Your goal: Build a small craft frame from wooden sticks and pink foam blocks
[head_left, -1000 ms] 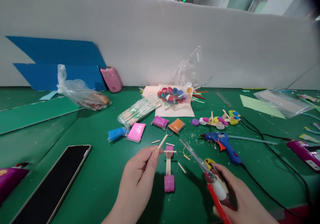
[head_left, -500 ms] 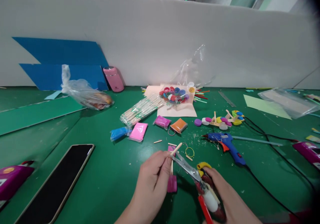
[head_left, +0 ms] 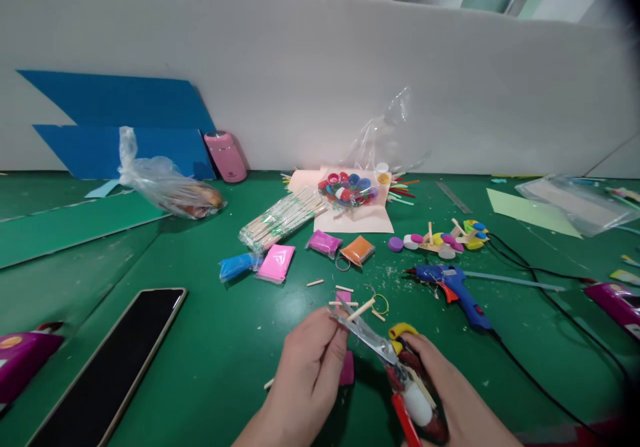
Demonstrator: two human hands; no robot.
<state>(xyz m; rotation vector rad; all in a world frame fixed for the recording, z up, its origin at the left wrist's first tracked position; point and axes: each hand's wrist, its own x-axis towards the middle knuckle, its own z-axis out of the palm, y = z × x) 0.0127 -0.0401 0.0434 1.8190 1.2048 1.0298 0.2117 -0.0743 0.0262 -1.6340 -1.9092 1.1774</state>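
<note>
My left hand (head_left: 310,367) pinches a thin wooden stick (head_left: 361,310), whose end points up and to the right past the fingertips. In my right hand (head_left: 443,394) is a pair of scissors (head_left: 373,339) with red and yellow on the handles. Their blades are spread with the stick between them, close to my left fingertips. Under the hands lie pink-purple pieces (head_left: 347,368), partly covered by my left hand. Short cut sticks (head_left: 345,289) and a yellow-green ring (head_left: 381,303) lie just beyond the blades. Another stick end (head_left: 269,384) shows left of my left wrist.
A blue glue gun (head_left: 445,277) with its cord lies to the right, below a bottle-cap and stick model (head_left: 440,240). Clay packets (head_left: 277,263), bagged sticks (head_left: 283,220) and bagged caps (head_left: 350,190) lie farther back. A phone (head_left: 110,367) is at left, a pink bottle (head_left: 226,156) by the wall.
The scissor blades have parted around the stick, and the stick's end has shifted slightly right and down. My left hand has moved a little right; more stick pieces show around it.
</note>
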